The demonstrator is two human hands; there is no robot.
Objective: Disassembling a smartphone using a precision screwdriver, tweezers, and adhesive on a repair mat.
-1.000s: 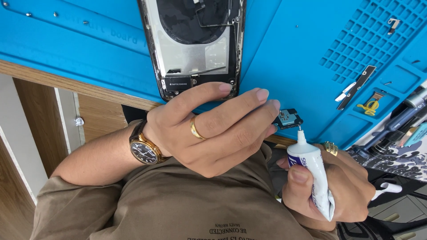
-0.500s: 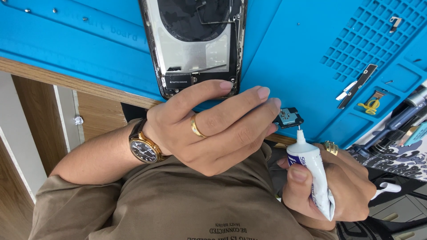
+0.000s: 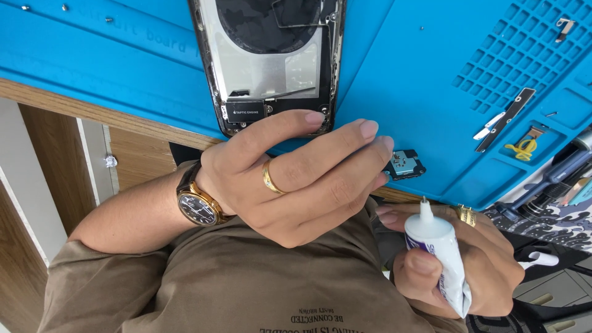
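Bright even daylight, soft shadows, sharp focus, mild glare on metal

1. This is a phone-repair bench, in a small workshop or repair shop.
2. A blue mat of the electronics-repair kind covers the wooden bench; it has a grid of small compartments for parts.
3. An opened phone lies on the mat with its insides bare.
4. Loose screws sit on the mat, and a small part lies near its edge.
5. Tools lie at the side, and a glue tube is in hand.
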